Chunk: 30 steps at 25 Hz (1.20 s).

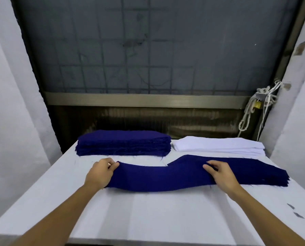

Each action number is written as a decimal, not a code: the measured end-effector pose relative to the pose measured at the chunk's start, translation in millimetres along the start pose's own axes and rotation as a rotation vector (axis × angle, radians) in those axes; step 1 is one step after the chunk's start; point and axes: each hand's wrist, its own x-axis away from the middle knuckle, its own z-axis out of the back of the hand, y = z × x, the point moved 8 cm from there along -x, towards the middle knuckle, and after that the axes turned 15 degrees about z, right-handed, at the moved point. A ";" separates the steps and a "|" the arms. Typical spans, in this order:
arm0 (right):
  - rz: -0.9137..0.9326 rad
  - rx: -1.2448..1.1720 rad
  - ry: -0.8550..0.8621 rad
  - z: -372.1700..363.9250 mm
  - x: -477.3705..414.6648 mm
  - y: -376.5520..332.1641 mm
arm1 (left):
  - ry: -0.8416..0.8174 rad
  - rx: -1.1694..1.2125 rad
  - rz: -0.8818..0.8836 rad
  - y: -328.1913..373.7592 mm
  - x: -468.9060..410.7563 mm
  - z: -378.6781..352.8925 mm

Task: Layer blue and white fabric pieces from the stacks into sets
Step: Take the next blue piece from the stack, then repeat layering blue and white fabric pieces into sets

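Left hand (102, 170) and right hand (219, 172) pinch a blue fabric piece (165, 176), its long axis lying left-to-right between them.

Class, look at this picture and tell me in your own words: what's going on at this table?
A person is laying a long blue fabric piece on the white table. The left hand pinches its left end; the right hand grips it further right, over a low layered pile. A blue stack and a white stack sit behind.
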 end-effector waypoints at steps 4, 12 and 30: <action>-0.017 0.061 -0.023 4.5 43.2 29.1 | -0.033 -0.075 0.012 -26.3 21.6 -21.3; -0.002 0.366 -0.007 17.0 70.7 42.0 | 0.068 0.021 -0.031 -47.7 45.7 -37.6; 0.008 0.539 0.022 19.6 72.5 31.9 | -0.019 0.180 0.015 -51.3 34.3 -31.7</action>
